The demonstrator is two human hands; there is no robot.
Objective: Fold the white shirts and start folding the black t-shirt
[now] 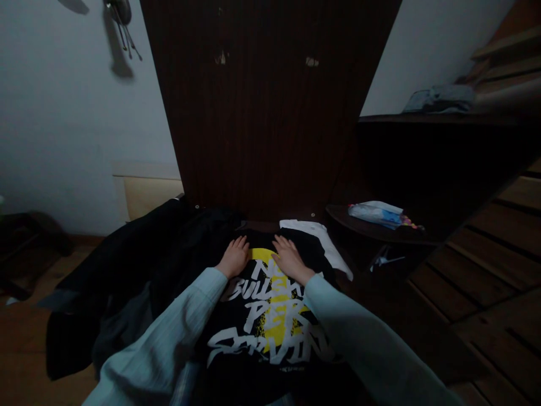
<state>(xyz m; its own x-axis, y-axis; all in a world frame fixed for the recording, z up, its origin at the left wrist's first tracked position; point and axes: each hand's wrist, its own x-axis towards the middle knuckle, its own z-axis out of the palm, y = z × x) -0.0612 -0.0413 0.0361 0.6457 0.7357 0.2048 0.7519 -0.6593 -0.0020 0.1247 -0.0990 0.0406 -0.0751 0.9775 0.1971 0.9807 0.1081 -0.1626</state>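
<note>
A black T-shirt (236,321) with white lettering and a yellow print is spread out in front of me. My left hand (235,257) lies flat on its upper left part, fingers stretched out. On the upper right part rests my right hand (291,259), also flat with the fingers apart, partly over the yellow print. Both hands touch the cloth without gripping it. A white folded cloth (333,254) sticks out from beside the shirt's upper right edge. Dark clothes (139,265) are heaped to the left of the shirt.
A tall dark wooden panel (262,113) stands behind the shirt. To the right, a small rounded shelf (363,230) bears a blue-and-white plastic packet (376,213). Folded clothing (443,98) lies on a higher surface at the right. Several keys or thin pendants (127,39) hang on the left wall.
</note>
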